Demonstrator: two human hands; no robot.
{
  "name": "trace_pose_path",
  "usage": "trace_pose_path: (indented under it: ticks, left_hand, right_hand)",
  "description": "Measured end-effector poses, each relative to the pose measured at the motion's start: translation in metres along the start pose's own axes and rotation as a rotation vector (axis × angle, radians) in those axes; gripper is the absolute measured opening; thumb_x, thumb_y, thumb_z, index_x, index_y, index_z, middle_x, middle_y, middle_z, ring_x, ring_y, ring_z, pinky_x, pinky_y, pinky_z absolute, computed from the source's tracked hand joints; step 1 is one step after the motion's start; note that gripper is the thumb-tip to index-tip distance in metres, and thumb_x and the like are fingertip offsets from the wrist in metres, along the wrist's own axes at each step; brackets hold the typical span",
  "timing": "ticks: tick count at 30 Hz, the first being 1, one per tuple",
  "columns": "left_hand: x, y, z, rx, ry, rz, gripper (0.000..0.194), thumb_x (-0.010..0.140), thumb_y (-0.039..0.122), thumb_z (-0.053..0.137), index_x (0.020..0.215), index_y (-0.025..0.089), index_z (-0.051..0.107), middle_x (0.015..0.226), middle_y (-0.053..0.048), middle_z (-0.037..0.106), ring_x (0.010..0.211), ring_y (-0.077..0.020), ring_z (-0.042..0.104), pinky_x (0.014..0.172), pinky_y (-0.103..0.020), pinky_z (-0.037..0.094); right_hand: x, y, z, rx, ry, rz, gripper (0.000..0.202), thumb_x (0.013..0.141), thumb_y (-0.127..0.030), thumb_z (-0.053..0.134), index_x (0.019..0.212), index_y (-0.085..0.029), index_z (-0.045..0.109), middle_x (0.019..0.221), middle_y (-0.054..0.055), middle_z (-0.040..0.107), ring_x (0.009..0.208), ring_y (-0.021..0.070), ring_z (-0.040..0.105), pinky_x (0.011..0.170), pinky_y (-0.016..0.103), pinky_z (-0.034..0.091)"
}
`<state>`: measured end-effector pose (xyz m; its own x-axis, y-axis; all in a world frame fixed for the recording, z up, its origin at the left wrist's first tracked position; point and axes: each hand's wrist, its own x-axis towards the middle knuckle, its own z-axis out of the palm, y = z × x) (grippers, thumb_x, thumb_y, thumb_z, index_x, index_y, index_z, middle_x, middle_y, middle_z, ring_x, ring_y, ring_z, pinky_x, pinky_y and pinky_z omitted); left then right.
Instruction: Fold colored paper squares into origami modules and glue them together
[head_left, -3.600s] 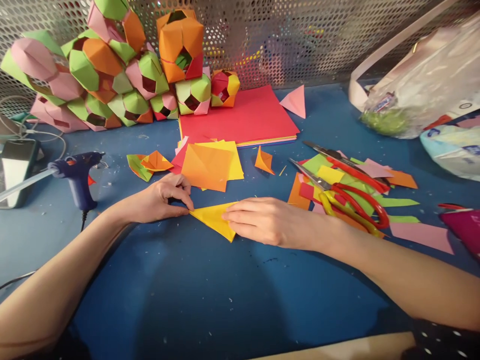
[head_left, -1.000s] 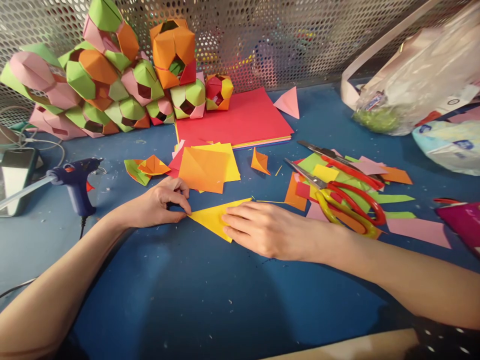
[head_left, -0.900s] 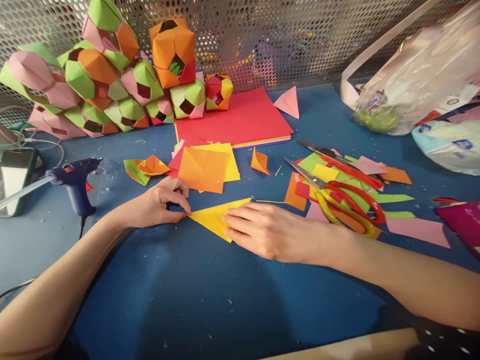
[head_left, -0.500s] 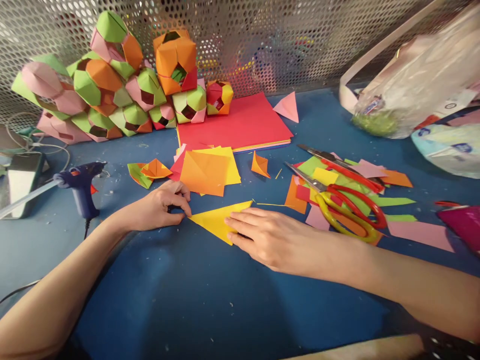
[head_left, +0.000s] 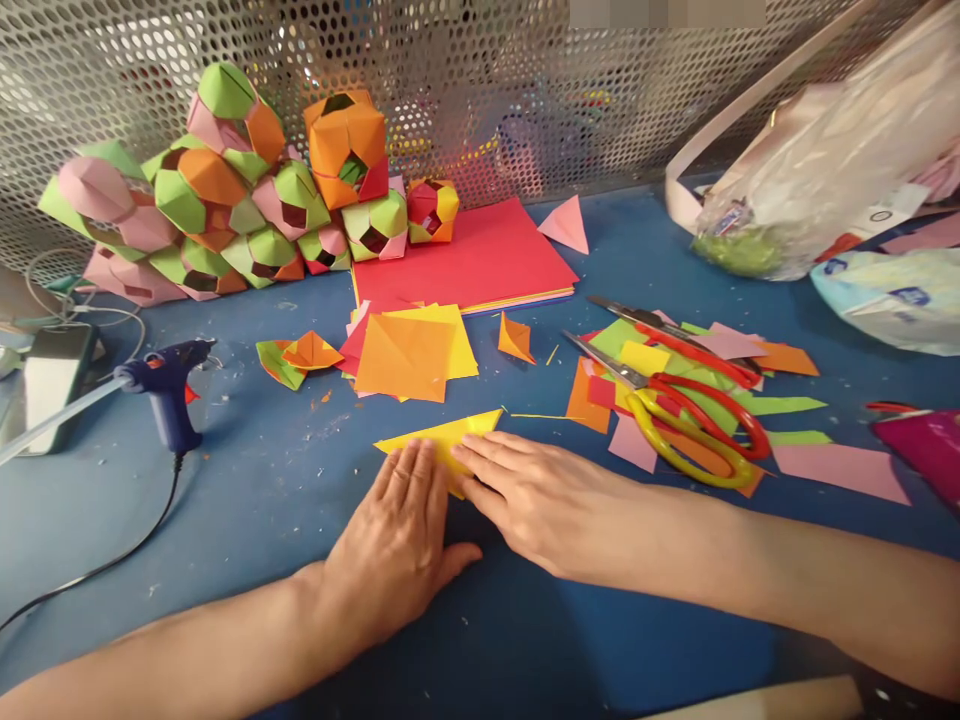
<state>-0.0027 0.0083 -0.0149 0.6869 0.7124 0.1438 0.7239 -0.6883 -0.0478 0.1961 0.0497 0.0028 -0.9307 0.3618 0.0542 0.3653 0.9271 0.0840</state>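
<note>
The left hand [head_left: 394, 530] is lying palm down, its fingers extending nearly straight and close together, the thumb spreading out to the side; it is gripping nothing. Its fingertips are pressing on the lower left part of the yellow, triangular sheet of folded paper [head_left: 446, 433]. The right hand [head_left: 544, 500] is reaching in from the right, its fingers extending forward, slightly parted; the fingertips are resting on the right part of the same sheet, without pinching it. Its thumb is not showing.

The sheet is lying flat on the blue, flat-topped table [head_left: 270, 520], just in front of the layered, orange and yellow paper squares [head_left: 401, 360]. Behind these, the red-topped stack of rectangular paper [head_left: 480, 250] is lying flat. The long-bladed metal scissors with red and yellow loop handles [head_left: 611, 365] are resting on the multicoloured, irregular paper scraps [head_left: 799, 402]. The dark blue, pistol-shaped plastic glue gun [head_left: 174, 395] is lying at the left.
</note>
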Motion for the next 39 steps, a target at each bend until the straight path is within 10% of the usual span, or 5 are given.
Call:
trace_pose_path:
  ticks: [20,24,39]
  left_hand:
    - [0.007,-0.013,-0.001,0.031,-0.007,0.043,0.051,0.091,0.044,0.04,0.122,0.006,0.054,0.128,-0.02,0.055,0.121,-0.0381,0.048,0.092,-0.059,0.045]
    - [0.007,-0.013,0.0,0.034,0.016,0.058,0.045,0.091,0.037,0.04,0.123,0.009,0.054,0.128,-0.019,0.056,0.119,-0.038,0.049,0.091,-0.059,0.045]
    - [-0.002,-0.019,-0.005,0.348,0.004,-0.013,0.06,0.084,0.05,0.048,0.107,-0.004,0.061,0.108,-0.034,0.062,0.099,-0.0409,0.063,0.077,-0.047,0.056]
  right_hand:
    - [0.01,-0.014,-0.009,-0.033,0.051,0.22,0.025,0.08,-0.008,0.044,0.094,-0.009,0.064,0.094,0.014,0.068,0.092,0.0256,0.063,0.088,0.043,0.048]
    - [0.024,-0.015,0.013,0.052,0.283,0.229,0.046,0.091,-0.024,0.038,0.129,0.001,0.045,0.132,0.022,0.048,0.125,0.0292,0.043,0.103,0.043,0.039]
    - [-0.003,-0.004,0.022,-0.217,0.111,0.429,0.081,0.081,-0.061,0.05,0.117,0.012,0.053,0.121,0.032,0.053,0.115,0.0397,0.051,0.097,0.049,0.043]
